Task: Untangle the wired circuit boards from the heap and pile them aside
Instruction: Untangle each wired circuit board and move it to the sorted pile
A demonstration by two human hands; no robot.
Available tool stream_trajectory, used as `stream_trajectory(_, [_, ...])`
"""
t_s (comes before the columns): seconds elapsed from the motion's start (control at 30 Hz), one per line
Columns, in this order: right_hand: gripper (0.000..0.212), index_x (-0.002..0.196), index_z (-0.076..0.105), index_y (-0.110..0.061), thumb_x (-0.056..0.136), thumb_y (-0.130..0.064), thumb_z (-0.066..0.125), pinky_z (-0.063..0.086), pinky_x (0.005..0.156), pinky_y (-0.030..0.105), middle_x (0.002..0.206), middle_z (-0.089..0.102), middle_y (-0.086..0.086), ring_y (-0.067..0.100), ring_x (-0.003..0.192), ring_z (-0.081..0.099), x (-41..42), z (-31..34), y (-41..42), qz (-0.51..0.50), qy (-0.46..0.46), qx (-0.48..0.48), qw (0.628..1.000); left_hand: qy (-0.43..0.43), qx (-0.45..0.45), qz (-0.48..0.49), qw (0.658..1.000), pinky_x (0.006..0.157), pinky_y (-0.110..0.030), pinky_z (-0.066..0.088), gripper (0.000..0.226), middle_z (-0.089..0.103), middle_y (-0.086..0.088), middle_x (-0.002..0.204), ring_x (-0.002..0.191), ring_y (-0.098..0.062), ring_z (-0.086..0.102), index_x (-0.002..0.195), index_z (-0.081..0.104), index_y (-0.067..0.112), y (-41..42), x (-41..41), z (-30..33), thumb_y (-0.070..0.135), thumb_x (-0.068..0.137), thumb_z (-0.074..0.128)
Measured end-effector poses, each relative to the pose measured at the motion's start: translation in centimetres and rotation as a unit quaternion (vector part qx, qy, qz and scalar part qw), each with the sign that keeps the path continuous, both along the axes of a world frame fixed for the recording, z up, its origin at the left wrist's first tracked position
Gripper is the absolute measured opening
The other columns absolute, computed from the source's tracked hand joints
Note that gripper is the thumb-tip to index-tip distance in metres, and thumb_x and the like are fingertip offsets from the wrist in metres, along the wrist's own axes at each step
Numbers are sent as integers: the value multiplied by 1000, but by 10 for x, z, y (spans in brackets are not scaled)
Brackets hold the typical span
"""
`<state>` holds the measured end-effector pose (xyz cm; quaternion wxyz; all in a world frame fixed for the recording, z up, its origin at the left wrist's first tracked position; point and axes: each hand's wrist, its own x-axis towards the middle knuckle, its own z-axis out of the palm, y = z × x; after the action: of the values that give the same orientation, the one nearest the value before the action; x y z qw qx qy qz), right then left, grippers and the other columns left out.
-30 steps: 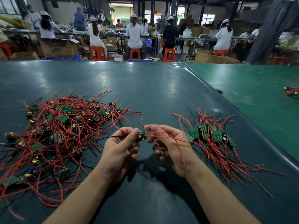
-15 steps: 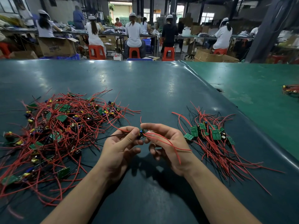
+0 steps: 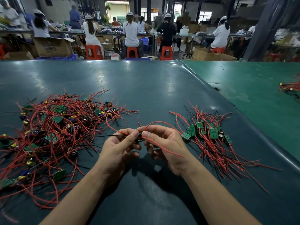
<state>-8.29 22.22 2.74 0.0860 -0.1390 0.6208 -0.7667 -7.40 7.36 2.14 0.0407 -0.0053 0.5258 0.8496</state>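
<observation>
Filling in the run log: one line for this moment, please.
step: untangling | left hand: pinches circuit board | right hand: pinches same board | heap: left | sorted pile: right

Two bare forearms, no sleeves visible, hands seemingly ungloved

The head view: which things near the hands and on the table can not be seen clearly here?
- Held circuit board, head view: mostly hidden between the left hand and right hand; its components cannot be read.
- Tangled heap: cut off by the left edge; wires cover the boards, so no count is possible.
- Sorted pile: boards overlap.
- Far bundle: cut by the right edge, too small.
</observation>
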Motion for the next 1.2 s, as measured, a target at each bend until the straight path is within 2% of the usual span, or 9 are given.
stream_trajectory(0.13, [11,97,74,-14,91,-11,65,34,41,17,66,65,-7,8,47,49,-1,0,1,0,0,3,1000,4,4,-10,1000,42,-19,45,18,67,-3,77,54,-11,56,89,61,11,0,0,-1,19,74,66])
stream_trajectory(0.33, [9,92,73,-12,89,-6,67,42,48,15,73,70,-2,4,57,58,-2,-1,1,-12,-11,-2,1000,27,-10,-19,999,41,-24,45,15,62,-5,74,55,-14,54,89,61,11,0,0,-6,19,77,66])
stream_trajectory(0.53, [10,84,72,-16,88,-7,69,43,50,19,77,71,3,9,60,57,-2,-2,-1,-30,-28,23,999,49,-48,-10,998,39,-25,48,22,63,-5,71,53,-15,57,89,57,9,3,2,-8,22,74,65])
stream_trajectory(0.67, [13,81,72,-16,88,-6,68,42,56,28,79,70,7,24,73,56,-3,-3,-2,-36,-29,20,999,46,-51,-12,998,39,-25,47,24,62,-6,69,52,-16,57,88,56,8,4,2,-7,23,72,66])
stream_trajectory(0.73, [11,82,70,-15,88,-6,67,44,53,25,77,70,6,22,69,56,-3,-3,-2,-35,-30,25,999,44,-52,-12,998,39,-24,46,24,61,-5,67,51,-16,57,88,56,8,4,2,-7,23,72,65])
stream_trajectory(0.87, [8,85,67,-12,91,-7,65,39,41,17,65,66,-3,5,47,51,-3,-2,-2,-33,-39,32,998,39,-62,-7,997,41,-25,47,26,63,-5,66,49,-17,55,89,55,8,6,2,-7,23,72,65])
stream_trajectory(1.2, [6,87,65,-8,92,-6,63,37,37,15,62,64,-4,3,44,52,-2,0,-2,-24,-52,15,998,34,-71,-5,997,42,-23,47,25,63,-7,68,51,-17,55,88,56,7,5,1,-9,23,72,66])
